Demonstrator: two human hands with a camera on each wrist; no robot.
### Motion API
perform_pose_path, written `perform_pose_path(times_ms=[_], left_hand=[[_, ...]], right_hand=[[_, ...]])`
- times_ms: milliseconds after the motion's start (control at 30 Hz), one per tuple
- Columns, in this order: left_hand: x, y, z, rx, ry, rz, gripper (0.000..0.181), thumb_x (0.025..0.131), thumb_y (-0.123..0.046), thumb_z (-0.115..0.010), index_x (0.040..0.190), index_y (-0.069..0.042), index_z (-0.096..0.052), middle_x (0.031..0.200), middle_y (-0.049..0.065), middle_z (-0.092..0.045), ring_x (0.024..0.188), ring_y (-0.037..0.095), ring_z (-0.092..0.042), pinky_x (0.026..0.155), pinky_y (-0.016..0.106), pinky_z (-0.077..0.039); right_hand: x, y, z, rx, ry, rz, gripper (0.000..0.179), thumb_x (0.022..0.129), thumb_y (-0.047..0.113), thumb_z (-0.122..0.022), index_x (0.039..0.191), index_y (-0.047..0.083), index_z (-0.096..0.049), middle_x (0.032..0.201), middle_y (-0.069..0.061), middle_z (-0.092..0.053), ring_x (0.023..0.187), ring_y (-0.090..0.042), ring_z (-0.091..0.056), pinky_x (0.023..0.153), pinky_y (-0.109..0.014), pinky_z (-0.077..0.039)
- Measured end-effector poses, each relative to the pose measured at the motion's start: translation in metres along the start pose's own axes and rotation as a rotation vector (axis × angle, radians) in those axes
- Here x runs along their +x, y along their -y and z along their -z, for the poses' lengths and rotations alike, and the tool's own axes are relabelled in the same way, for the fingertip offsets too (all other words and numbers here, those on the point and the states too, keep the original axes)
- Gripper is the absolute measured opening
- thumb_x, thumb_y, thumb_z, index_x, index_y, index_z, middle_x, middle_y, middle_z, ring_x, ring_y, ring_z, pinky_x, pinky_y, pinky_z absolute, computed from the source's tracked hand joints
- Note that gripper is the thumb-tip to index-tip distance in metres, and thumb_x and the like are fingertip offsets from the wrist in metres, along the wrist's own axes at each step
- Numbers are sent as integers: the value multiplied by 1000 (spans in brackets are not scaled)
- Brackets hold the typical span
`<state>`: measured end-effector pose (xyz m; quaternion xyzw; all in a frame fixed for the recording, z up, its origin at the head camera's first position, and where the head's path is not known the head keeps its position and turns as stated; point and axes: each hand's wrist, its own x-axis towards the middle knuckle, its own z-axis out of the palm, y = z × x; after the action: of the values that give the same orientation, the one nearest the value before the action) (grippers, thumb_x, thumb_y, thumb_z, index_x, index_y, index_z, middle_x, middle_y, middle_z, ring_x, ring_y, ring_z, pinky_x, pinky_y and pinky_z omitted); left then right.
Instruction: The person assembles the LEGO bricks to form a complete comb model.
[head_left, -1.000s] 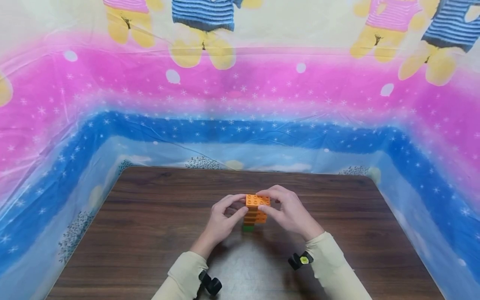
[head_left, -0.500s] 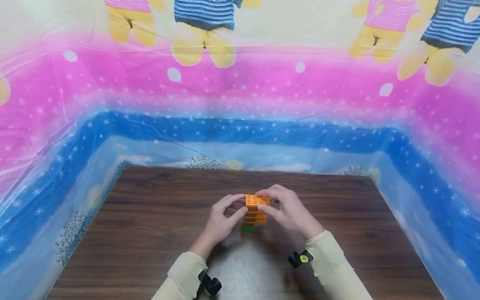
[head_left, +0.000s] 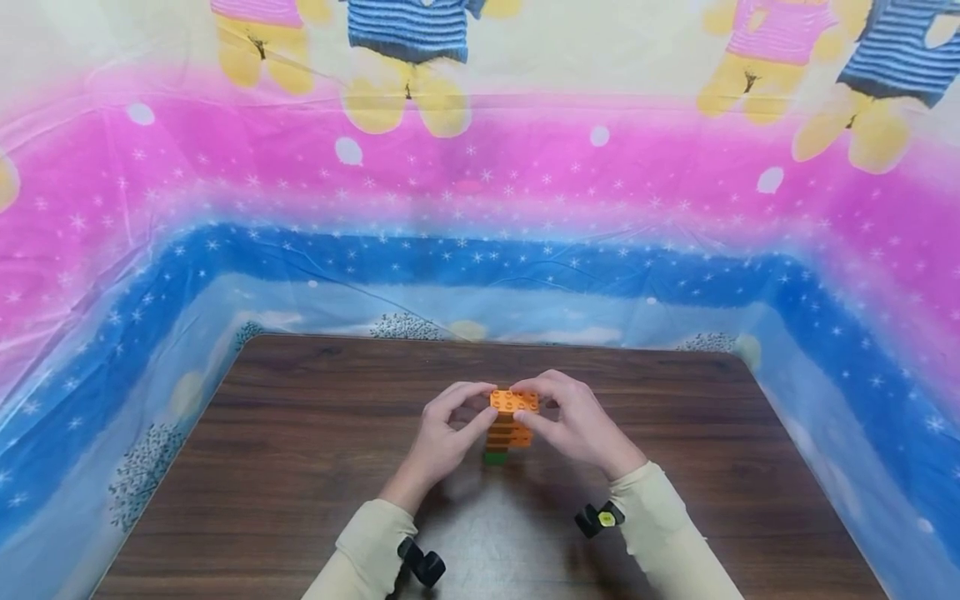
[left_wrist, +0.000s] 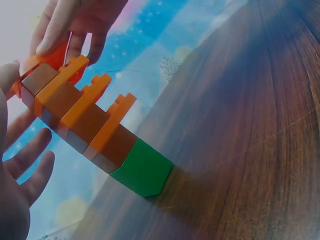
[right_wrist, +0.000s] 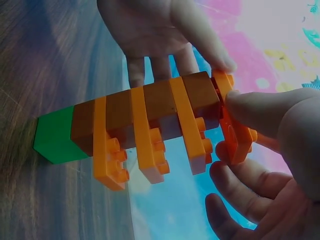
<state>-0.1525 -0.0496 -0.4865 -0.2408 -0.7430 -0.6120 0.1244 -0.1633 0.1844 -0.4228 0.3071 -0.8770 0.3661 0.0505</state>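
A tower of toy building bricks stands upright on the table, with a green brick [right_wrist: 55,132] at its foot. Above that, brown bricks [left_wrist: 92,122] alternate with thin orange plates [right_wrist: 189,122] that jut out to the right. At the top, my right hand [head_left: 581,421] pinches the right part of a studded orange plate [head_left: 513,402] between thumb and fingers. My left hand [head_left: 442,429] has its thumb and forefinger at the left end of the same plate. In the right wrist view this plate sits slightly tilted, with a narrow gap above the top brown brick [right_wrist: 201,97].
The dark wood-grain table [head_left: 315,417] spreads around the tower. A patterned pink and blue cloth [head_left: 480,200] hangs behind it and along both sides. Each wrist wears a black camera, such as the left wrist's camera [head_left: 422,564].
My left thumb and forefinger have shifted slightly upward at the plate's left end. The tower's top has moved a touch to the left. The right hand stays nearly still.
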Motion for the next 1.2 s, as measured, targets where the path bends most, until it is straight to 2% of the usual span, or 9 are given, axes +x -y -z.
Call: perform_pose_path(times_ms=[100, 167, 333, 567, 867, 1200], left_hand=[[0, 0, -1, -5, -3, -9, 34, 100, -14, -73, 134, -8, -69, 125, 1, -69, 105, 20, -70, 86, 37, -62], [1, 1, -2, -9, -4, -14, 34, 101, -13, -73, 134, -8, -69, 124, 2, -69, 104, 20, -70, 85, 38, -62], [2, 2, -2, -10, -5, -19, 33, 101, -14, -72, 133, -12, -70, 121, 2, -70, 102, 21, -70, 84, 38, -62], [1, 1, -3, -20, -6, 5, 31, 101, -13, -72, 132, -16, -71, 117, 1, -71, 102, 19, -70, 83, 34, -61], [0, 5, -3, -20, -17, 2, 31, 101, -11, -71, 131, -17, -71, 119, 4, -71, 102, 22, -69, 83, 41, -62], [0, 4, -2, 7, -9, -5, 31, 101, -15, -72, 132, -20, -70, 118, 0, -70, 102, 18, -69, 83, 43, -62]], right_hand=[[0, 0, -1, 20, -5, -2, 30, 97, 21, -79, 126, 17, -75, 109, 6, -69, 99, -11, -65, 87, -43, -60], [-1, 0, -2, 36, -10, -5, 30, 97, 23, -78, 126, 17, -74, 110, 6, -69, 100, -11, -65, 87, -46, -60], [0, -2, -3, 56, -25, -14, 30, 99, 27, -77, 127, 18, -74, 112, 7, -70, 102, -10, -66, 88, -44, -60], [-2, -3, -5, 73, -27, -39, 31, 99, 30, -77, 128, 19, -74, 117, 6, -71, 105, -11, -67, 89, -43, -60], [-3, -6, -11, 128, -43, -61, 30, 99, 31, -77, 127, 20, -73, 118, 5, -71, 106, -13, -67, 90, -53, -59], [-3, -7, -12, 159, -36, -89, 29, 99, 31, -77, 126, 21, -72, 118, 5, -70, 105, -16, -67, 91, -50, -58]])
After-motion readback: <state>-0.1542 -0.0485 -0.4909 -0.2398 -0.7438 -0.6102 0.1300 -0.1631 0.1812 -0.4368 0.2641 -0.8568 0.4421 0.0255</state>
